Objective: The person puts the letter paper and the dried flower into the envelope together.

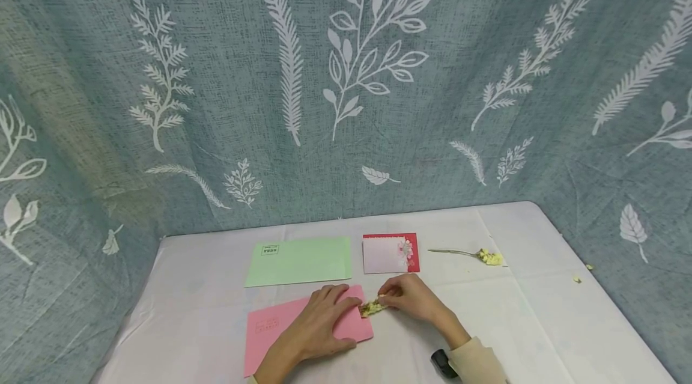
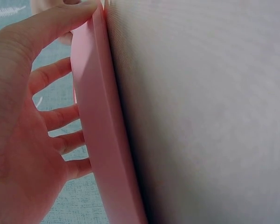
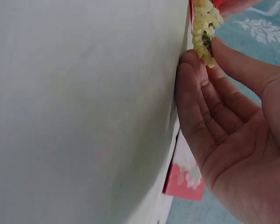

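Note:
A pink envelope (image 1: 294,307) lies on the table, its right end beside a small bunch of pale yellow dried flowers (image 1: 373,308). My left hand (image 1: 319,327) rests on the envelope with fingers spread; in the left wrist view the fingertips (image 2: 67,116) touch its face. At the envelope's right end, my right hand (image 1: 411,298) pinches the flowers between thumb and fingers. The right wrist view shows the yellow blossoms (image 3: 205,30) jutting up from that pinch, toward the envelope. The far tip of the flowers overlaps the envelope's edge in the head view.
Behind the pink envelope lies a green envelope (image 1: 303,261). A red and white card (image 1: 386,253) with a flower print is to its right. Farther right lies another yellow flower sprig (image 1: 486,256) with a long stem. Loose petals (image 1: 576,279) lie near the table's right edge.

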Tool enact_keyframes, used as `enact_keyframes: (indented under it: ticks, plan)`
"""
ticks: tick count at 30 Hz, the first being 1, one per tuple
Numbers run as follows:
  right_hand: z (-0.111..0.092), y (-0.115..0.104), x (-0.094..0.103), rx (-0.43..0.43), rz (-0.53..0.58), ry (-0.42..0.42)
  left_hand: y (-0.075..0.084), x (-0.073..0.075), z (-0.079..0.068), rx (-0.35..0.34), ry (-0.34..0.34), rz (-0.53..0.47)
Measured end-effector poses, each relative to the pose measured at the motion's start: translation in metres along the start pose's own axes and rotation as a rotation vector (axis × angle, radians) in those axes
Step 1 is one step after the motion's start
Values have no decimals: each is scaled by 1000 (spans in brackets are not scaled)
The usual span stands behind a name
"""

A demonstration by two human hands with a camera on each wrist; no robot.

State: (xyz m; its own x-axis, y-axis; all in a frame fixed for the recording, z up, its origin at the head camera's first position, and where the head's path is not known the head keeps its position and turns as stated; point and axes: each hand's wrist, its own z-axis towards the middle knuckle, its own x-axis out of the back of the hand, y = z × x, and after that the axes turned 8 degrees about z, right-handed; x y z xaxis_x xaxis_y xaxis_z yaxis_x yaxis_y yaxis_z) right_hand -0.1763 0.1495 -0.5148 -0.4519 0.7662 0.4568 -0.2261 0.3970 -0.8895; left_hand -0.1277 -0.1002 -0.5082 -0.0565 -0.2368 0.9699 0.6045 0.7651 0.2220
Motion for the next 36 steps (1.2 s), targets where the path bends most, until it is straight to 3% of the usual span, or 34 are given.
enact_keyframes:
  ticks: [6, 12, 36]
  plan:
    - [3, -2, -7, 20, -37, 95, 0, 0, 1, -3, 7, 3]
    - [5, -4, -13, -26, -4, 142, 1, 1, 1, -7, 15, 2]
    - [10, -19, -28, -128, 262, 36, 1, 2, 1, 0, 13, -4]
